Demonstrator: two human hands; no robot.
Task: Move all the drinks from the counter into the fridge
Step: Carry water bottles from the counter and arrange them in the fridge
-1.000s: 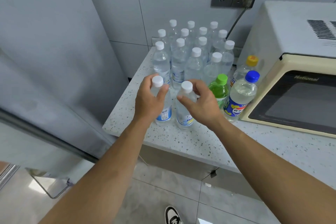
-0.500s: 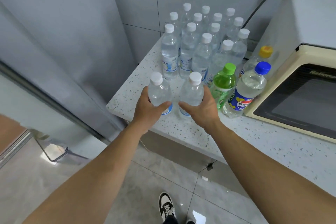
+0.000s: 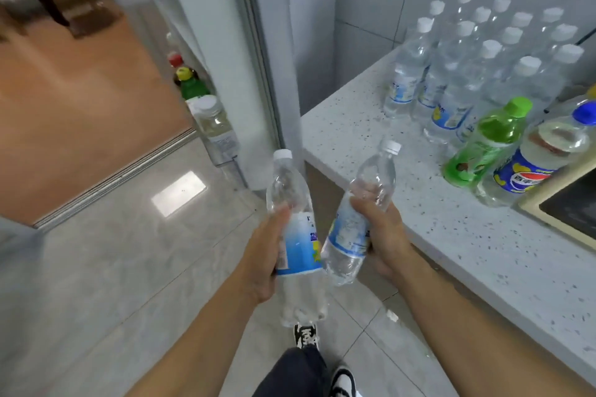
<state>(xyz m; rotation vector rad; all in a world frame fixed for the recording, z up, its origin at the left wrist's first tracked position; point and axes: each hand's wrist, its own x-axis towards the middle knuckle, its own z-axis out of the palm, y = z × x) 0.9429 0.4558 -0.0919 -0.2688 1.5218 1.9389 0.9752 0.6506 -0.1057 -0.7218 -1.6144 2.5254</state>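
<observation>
My left hand (image 3: 263, 255) grips a clear water bottle (image 3: 295, 235) with a white cap and blue label, held over the floor. My right hand (image 3: 383, 235) grips a second water bottle (image 3: 361, 213), tilted, just off the counter's left edge. On the speckled counter (image 3: 435, 229) stand several more white-capped water bottles (image 3: 451, 74), a green bottle (image 3: 483, 142) and a blue-capped Pepsi bottle (image 3: 535, 164). The open fridge door (image 3: 225, 74) at left has bottles (image 3: 206, 113) in its shelf.
A cream microwave (image 3: 567, 203) sits at the counter's right edge. Grey floor tiles spread below, with my shoes (image 3: 306, 335) visible. A wooden floor lies beyond a threshold strip at left. A wall socket is at the top right.
Both hands have lifted their water bottles off the counter and carried them left and down. My view has swung left, bringing the open fridge door into sight.
</observation>
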